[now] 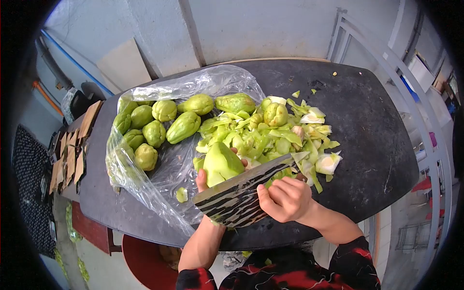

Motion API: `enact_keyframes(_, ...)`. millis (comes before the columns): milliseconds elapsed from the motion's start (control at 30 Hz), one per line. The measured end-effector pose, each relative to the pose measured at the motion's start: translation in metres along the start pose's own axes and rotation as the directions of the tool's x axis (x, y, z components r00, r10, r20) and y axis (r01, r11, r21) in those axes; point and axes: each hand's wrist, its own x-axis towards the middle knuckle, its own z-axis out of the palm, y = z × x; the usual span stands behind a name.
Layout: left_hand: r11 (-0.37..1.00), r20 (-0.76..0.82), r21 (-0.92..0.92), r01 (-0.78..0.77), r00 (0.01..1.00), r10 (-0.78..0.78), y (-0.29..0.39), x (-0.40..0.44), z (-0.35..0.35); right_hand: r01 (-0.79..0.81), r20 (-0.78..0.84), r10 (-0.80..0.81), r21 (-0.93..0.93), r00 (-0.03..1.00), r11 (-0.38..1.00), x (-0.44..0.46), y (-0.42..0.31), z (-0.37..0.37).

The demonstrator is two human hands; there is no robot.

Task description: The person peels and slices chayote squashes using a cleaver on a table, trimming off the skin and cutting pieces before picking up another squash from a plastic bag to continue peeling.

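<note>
Head view: chayote [221, 163] between left fingers [201, 179]

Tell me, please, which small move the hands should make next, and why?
I would perhaps turn the pale green fruit slightly in the left hand. Its visible face looks mostly peeled, while the wide knife in the right hand hides its near, lower part from view, so turning could show whether any skin remains there.

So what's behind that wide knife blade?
Behind the blade, part of a smooth green chayote shows, held by the left hand. Its lower part and most of that hand are covered.
</note>
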Motion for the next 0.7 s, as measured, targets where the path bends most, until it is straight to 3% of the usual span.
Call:
enact_keyframes(67,0.999,-0.022,0.045,-0.001,1.000,0.002,0.000,0.000,-0.001,0.002,0.031,-0.001,-0.032,1.000,0.999,0.002,-0.001,-0.004)
enact_keyframes(133,0.998,0.000,-0.064,0.026,1.000,-0.026,-0.002,0.001,-0.005,0.004,0.061,0.000,-0.065,0.998,0.998,0.000,0.005,-0.003)
enact_keyframes(200,0.990,-0.215,0.083,-0.111,0.968,0.127,-0.005,0.002,0.002,-0.137,0.075,0.140,-0.048,0.987,0.989,-0.009,0.020,0.005)
enact_keyframes(467,0.959,-0.075,0.239,-0.152,0.982,0.175,-0.003,0.001,-0.009,-0.125,0.052,0.123,0.031,0.991,0.992,-0.001,0.008,-0.007)
enact_keyframes(533,0.982,-0.058,0.152,-0.109,0.991,0.119,-0.002,0.000,0.001,-0.215,0.059,0.210,0.108,0.976,0.971,-0.007,0.021,0.001)
enact_keyframes(600,0.983,-0.062,0.149,-0.106,0.991,0.116,0.000,0.003,0.000,-0.332,0.192,0.314,0.066,0.930,0.941,-0.016,0.026,-0.001)
enact_keyframes(667,0.976,0.111,0.149,-0.156,0.984,0.141,-0.001,0.004,-0.005,-0.304,0.125,0.290,0.118,0.949,0.945,-0.010,0.023,-0.003)
enact_keyframes(700,0.971,0.065,0.188,-0.146,0.989,0.136,-0.001,0.001,0.001,-0.278,0.062,0.271,0.175,0.961,0.945,-0.008,0.021,-0.006)
